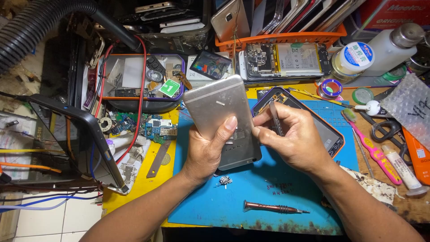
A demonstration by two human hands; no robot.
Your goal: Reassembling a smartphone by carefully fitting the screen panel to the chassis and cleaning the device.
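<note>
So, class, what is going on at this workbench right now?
A person holds a silver phone back-side up in the left hand, above a blue work mat. The right hand pinches thin metal tweezers at the phone's edge. A small screwdriver lies on the mat, and an opened phone rests further back among tools.

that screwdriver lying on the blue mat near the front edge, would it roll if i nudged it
Probably: the screwdriver has a round, slim handle and lies flat on the blue mat. It looks like stiff metal, so it should not bend. The mat may slow its roll.
</note>
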